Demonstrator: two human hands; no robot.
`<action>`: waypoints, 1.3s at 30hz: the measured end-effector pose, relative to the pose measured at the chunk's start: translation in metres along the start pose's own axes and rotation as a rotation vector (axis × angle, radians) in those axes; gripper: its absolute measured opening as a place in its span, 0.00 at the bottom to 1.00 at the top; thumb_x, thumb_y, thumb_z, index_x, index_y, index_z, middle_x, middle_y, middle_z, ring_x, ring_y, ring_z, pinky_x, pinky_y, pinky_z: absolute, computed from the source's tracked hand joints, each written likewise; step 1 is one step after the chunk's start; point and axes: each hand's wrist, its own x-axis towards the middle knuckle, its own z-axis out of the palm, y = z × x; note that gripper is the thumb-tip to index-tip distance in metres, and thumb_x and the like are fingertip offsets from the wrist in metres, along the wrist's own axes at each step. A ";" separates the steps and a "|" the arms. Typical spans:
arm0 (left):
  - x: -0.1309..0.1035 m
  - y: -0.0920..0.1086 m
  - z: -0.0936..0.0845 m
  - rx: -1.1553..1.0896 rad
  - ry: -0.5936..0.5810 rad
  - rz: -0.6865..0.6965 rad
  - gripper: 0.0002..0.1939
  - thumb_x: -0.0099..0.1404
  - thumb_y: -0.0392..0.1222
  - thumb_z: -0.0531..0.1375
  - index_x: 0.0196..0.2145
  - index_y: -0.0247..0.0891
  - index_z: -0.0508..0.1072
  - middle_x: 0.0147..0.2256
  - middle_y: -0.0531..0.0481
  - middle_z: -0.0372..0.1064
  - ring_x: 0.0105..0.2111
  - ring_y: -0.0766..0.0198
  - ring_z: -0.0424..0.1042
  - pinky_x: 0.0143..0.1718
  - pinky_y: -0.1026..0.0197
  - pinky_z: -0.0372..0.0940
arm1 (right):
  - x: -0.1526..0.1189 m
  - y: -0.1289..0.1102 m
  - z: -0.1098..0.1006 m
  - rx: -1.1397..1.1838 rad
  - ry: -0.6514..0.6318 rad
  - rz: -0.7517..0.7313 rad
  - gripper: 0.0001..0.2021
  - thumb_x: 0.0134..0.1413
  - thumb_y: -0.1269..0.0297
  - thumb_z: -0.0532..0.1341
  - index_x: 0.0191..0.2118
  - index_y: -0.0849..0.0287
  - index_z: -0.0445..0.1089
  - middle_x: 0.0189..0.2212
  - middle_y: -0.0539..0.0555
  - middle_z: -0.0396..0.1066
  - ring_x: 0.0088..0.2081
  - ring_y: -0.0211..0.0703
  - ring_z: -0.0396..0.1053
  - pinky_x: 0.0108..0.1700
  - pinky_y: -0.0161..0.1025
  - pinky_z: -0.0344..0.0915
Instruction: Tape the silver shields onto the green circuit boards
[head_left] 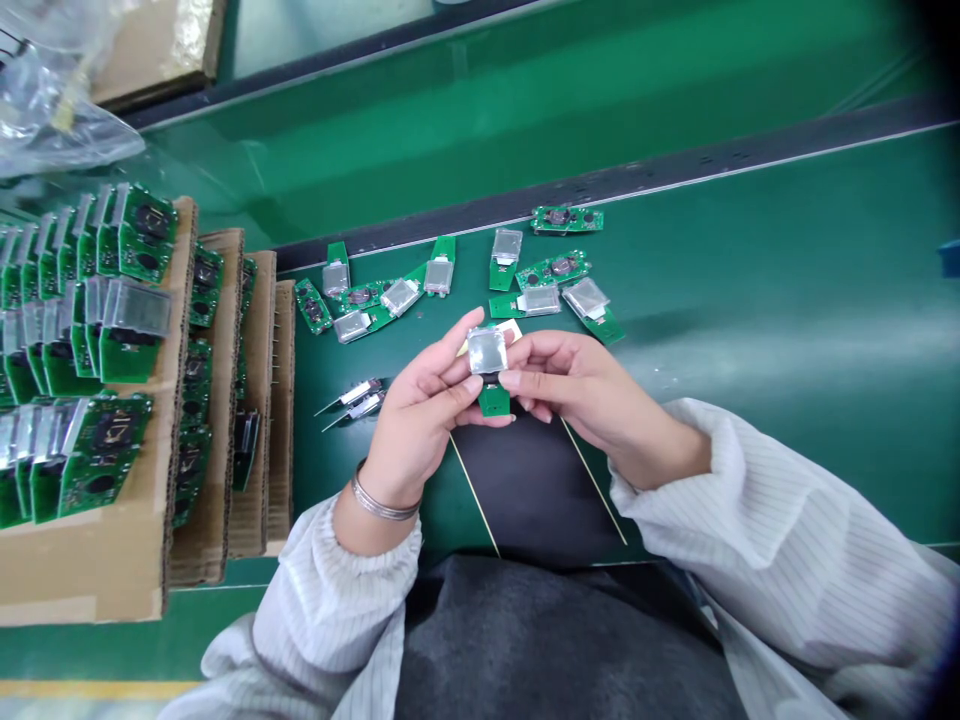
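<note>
"Head view: condition of the hands?"

"Left hand [431, 385] holds a green circuit board [494, 402] from its left side, thumb on the lower part. Right hand [576, 372] grips the same board's right edge, thumb near the display [487, 351]."

"Board's position?"

"Raised over the table [750, 270], display facing up, at the far end of a black mat [532, 490]."

"Surroundings?"

"Loose boards [540, 300] lie beyond the hands; two thin-tipped metallic pieces [361, 398] lie beside the left wrist. Cardboard holders [97, 585] at far left carry rows of boards."
</note>
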 end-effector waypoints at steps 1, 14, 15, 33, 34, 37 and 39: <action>0.000 0.000 0.000 -0.001 0.000 0.005 0.34 0.67 0.39 0.65 0.68 0.51 0.64 0.62 0.49 0.72 0.54 0.51 0.78 0.36 0.64 0.80 | 0.000 0.000 0.000 0.005 0.002 0.001 0.14 0.41 0.60 0.77 0.31 0.60 0.75 0.22 0.46 0.70 0.20 0.31 0.61 0.20 0.31 0.57; 0.001 -0.006 0.005 0.021 0.110 0.058 0.32 0.66 0.36 0.63 0.66 0.48 0.67 0.59 0.50 0.75 0.44 0.61 0.81 0.36 0.64 0.79 | -0.001 0.010 0.009 -0.001 0.107 -0.089 0.08 0.48 0.62 0.70 0.32 0.58 0.72 0.21 0.45 0.66 0.20 0.32 0.61 0.19 0.31 0.58; 0.001 -0.007 0.005 0.028 0.116 0.056 0.31 0.66 0.36 0.62 0.66 0.49 0.67 0.59 0.50 0.75 0.43 0.61 0.81 0.36 0.64 0.79 | -0.001 0.010 0.009 0.000 0.111 -0.086 0.08 0.48 0.63 0.69 0.32 0.58 0.72 0.21 0.45 0.66 0.19 0.32 0.61 0.19 0.31 0.58; 0.000 -0.007 0.005 0.039 0.096 0.059 0.33 0.67 0.41 0.65 0.68 0.51 0.63 0.62 0.49 0.71 0.54 0.56 0.77 0.39 0.66 0.78 | 0.002 0.010 0.007 0.012 0.082 -0.048 0.16 0.47 0.54 0.75 0.34 0.59 0.73 0.24 0.46 0.67 0.21 0.31 0.60 0.18 0.30 0.56; 0.001 -0.007 0.005 0.036 0.097 0.061 0.33 0.68 0.42 0.65 0.68 0.51 0.63 0.63 0.49 0.70 0.54 0.57 0.77 0.39 0.66 0.78 | 0.002 0.009 0.007 0.019 0.082 -0.043 0.17 0.46 0.54 0.75 0.34 0.60 0.73 0.24 0.46 0.67 0.21 0.30 0.60 0.18 0.30 0.56; 0.001 -0.006 0.005 0.003 0.103 0.058 0.31 0.69 0.44 0.63 0.68 0.49 0.64 0.62 0.48 0.71 0.51 0.59 0.79 0.39 0.66 0.79 | 0.002 0.008 0.007 0.042 0.088 -0.027 0.18 0.43 0.54 0.77 0.35 0.60 0.74 0.24 0.46 0.67 0.20 0.30 0.60 0.18 0.29 0.56; 0.001 -0.005 0.005 -0.025 0.100 0.057 0.30 0.69 0.43 0.62 0.67 0.47 0.64 0.61 0.47 0.73 0.50 0.58 0.79 0.39 0.64 0.79 | 0.001 0.008 0.007 0.055 0.085 -0.029 0.18 0.43 0.55 0.77 0.35 0.61 0.74 0.23 0.45 0.67 0.20 0.30 0.60 0.18 0.29 0.57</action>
